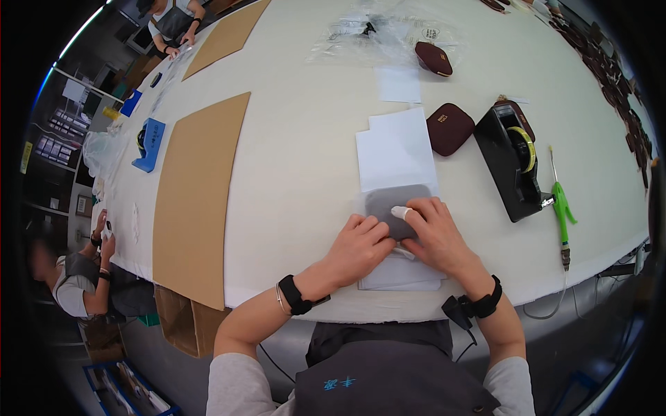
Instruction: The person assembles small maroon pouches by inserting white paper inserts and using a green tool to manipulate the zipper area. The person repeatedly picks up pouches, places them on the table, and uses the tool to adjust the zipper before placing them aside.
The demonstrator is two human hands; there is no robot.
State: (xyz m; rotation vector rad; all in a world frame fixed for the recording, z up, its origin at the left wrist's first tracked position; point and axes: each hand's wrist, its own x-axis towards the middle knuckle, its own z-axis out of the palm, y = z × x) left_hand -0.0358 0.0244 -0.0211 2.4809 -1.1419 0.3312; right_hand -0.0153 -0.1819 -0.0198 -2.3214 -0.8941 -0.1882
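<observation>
A grey rounded-square piece [381, 201] lies on white paper sheets [394, 156] near the table's front edge. My left hand [359, 246] is closed on its near left edge, with the fingers bent. From the right, my right hand [440, 239] grips the near right part, and one finger wearing a white cover reaches over the top. A small whitish bit shows between the hands, too covered to name. Just beyond the sheets sits a dark maroon rounded case [451, 130] with small gold marking.
To the right stand a black tape dispenser [501, 163] and a green air gun [562, 204] with a hose. Another maroon case [434, 59] lies by clear plastic bags [385, 35]. Cardboard sheets [198, 201] and a blue tape dispenser [148, 145] are left. Two people work along the left side.
</observation>
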